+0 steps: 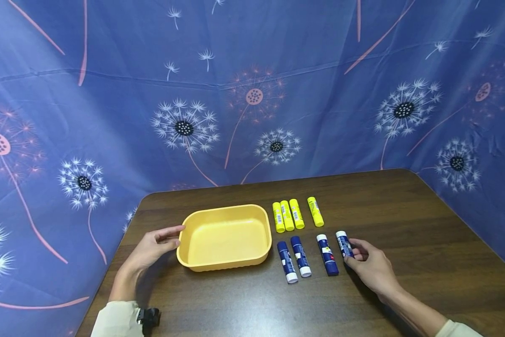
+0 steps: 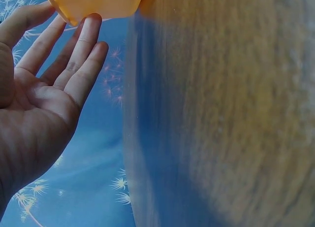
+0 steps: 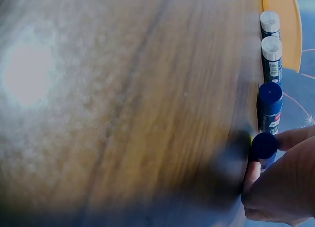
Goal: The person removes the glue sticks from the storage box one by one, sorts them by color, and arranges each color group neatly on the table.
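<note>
A yellow plastic tray [image 1: 224,267] lies on the table, nothing in it. My left hand [image 1: 149,248] is at its left end, fairly straight fingertips touching the outer wall; the left wrist view shows these fingers [image 2: 86,45] against the tray's edge [image 2: 98,5]. My right hand [image 1: 373,269] pinches a blue glue stick [image 1: 343,242] between thumb and fingers, its white end facing away. In the right wrist view its dark blue end [image 3: 265,146] shows. Just left lies another blue glue stick [image 1: 327,255], turned the same way.
Two blue glue sticks [image 1: 287,262] [image 1: 300,256] with white ends toward me lie right of the tray. Behind them are three yellow glue sticks [image 1: 287,215] side by side and one yellow glue stick [image 1: 315,212] apart. A blue dandelion-print cloth [image 1: 319,84] hangs behind the table.
</note>
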Available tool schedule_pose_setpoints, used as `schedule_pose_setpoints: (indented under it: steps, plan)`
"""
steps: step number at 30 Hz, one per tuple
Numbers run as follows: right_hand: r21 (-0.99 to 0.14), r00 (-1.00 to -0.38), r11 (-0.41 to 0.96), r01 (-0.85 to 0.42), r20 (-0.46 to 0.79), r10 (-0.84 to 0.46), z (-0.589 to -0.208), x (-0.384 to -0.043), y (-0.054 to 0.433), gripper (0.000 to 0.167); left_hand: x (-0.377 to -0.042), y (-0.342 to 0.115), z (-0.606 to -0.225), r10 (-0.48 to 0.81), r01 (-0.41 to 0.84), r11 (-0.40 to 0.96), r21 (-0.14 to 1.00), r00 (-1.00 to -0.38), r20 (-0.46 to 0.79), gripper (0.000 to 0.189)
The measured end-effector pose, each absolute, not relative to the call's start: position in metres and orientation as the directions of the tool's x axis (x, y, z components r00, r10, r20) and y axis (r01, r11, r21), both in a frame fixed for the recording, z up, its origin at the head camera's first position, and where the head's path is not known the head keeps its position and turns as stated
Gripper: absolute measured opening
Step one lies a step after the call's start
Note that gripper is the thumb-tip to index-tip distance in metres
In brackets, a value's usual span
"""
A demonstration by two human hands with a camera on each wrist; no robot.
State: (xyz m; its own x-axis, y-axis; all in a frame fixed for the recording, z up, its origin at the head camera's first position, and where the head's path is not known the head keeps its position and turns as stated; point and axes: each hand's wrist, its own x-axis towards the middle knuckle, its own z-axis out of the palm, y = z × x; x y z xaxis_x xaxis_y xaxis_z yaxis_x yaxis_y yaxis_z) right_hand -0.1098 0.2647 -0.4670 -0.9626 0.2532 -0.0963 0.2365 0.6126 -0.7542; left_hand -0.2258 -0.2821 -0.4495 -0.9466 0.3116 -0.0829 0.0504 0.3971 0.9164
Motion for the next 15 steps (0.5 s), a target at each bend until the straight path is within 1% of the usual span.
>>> schedule_pose_setpoints:
  steps: [5, 12, 15]
  plan:
    - [-0.760, -0.965, 0.606, 0.235, -0.109, 0.239, -0.466, -0.109, 0.268, 0.060, -0.225, -0.282, -0.450, 0.310, 0.056, 0.403, 0.914, -0.947, -0.079, 0.052]
    - [-0.792, -0.957, 0.544, 0.279, -0.183, 0.225, -0.457, -0.112, 0.277, 0.066, -0.223, -0.278, -0.444, 0.304, 0.094, 0.446, 0.890, -0.951, -0.052, 0.050]
    - [-0.804, -0.963, 0.540, 0.250, -0.146, 0.227, -0.447, -0.117, 0.280, 0.068, -0.219, -0.270, -0.435, 0.261, 0.130, 0.513, 0.848, -0.965, -0.010, 0.051]
